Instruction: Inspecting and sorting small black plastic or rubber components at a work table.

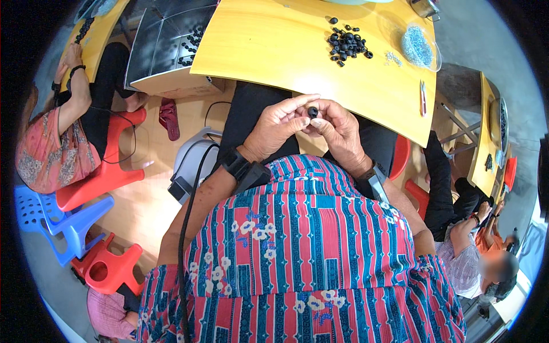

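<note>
Just off the near edge of the yellow table (257, 40), both of my hands meet in front of my body. Between their fingertips is a small rounded black part (313, 112) with a dark opening in it. My left hand (277, 128) is closed on it from the left, thumb and forefinger reaching toward it. From the other side my right hand (341, 130) pinches the same part, its thumb just below. A pile of similar black parts (347, 44) lies on the table ahead of my hands.
At the table's right stand a clear dish of small bluish pieces (417, 47), a few loose clear pieces (393, 58) and a slim red-and-white tool (422, 98). A bin (166, 48) with black parts is at left. Co-workers sit on both sides; red stools (106, 163) are around.
</note>
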Demonstrator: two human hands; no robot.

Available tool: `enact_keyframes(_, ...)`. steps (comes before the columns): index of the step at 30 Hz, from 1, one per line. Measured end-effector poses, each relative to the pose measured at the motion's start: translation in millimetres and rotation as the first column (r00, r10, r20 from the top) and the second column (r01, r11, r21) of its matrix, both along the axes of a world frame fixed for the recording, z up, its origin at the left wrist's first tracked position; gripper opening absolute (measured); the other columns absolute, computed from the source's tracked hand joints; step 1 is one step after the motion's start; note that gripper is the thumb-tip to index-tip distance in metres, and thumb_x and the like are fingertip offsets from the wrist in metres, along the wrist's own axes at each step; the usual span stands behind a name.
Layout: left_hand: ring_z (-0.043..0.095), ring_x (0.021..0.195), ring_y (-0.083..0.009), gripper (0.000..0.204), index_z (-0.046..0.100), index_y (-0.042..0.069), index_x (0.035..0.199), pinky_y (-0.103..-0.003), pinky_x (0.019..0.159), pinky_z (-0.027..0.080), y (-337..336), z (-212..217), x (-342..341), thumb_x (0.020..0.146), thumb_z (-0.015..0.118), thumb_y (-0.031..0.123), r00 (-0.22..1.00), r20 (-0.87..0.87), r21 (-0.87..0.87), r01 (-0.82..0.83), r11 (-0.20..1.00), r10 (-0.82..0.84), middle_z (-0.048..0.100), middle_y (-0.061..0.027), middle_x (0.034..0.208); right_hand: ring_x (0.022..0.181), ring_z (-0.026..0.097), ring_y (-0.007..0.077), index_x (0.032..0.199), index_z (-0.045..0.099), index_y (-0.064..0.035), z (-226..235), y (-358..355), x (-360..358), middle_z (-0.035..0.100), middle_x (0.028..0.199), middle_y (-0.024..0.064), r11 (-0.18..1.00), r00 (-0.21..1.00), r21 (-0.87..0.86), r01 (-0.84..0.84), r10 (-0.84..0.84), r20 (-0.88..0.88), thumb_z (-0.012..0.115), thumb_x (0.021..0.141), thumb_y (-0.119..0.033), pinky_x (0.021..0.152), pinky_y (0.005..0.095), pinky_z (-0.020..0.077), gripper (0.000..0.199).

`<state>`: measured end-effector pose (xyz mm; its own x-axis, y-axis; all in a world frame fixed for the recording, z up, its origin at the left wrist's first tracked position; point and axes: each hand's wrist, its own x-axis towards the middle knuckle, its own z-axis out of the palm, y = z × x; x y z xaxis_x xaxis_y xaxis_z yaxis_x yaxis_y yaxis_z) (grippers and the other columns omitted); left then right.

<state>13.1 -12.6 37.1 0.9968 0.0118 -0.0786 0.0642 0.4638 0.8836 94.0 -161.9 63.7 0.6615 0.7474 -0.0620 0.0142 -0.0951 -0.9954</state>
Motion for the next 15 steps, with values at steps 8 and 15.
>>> enact_keyframes(8,0.052,0.101,-0.0097,0.047,0.041,-0.003,0.132,-0.023,0.090,0.043,-0.4,-9.7,-0.7,0.089,0.057,0.010,0.998,0.052,-0.063,0.037,0.997,-0.033,0.054,-0.0047,0.114,0.070,0.050,0.0109,0.102,0.055,0.0006,2.9,0.0,-0.1,0.052,0.077,0.0038,0.999,0.987,-0.043,-0.012,0.019,0.162,0.055,0.085,-0.005,0.067,0.0245,0.0435,0.017)
enact_keyframes(15,0.053,0.097,-0.0086,0.050,0.043,-0.003,0.130,-0.022,0.085,0.044,-6.8,-0.5,0.3,0.086,0.062,0.012,1.000,0.016,-0.099,0.014,0.995,-0.012,0.054,-0.0038,0.112,0.072,0.052,0.0152,0.103,0.055,-0.0002,-6.1,0.8,-0.1,0.055,0.083,0.0077,0.999,0.966,-0.034,-0.024,0.032,0.258,0.054,0.084,-0.005,0.069,0.0269,0.0440,0.020)
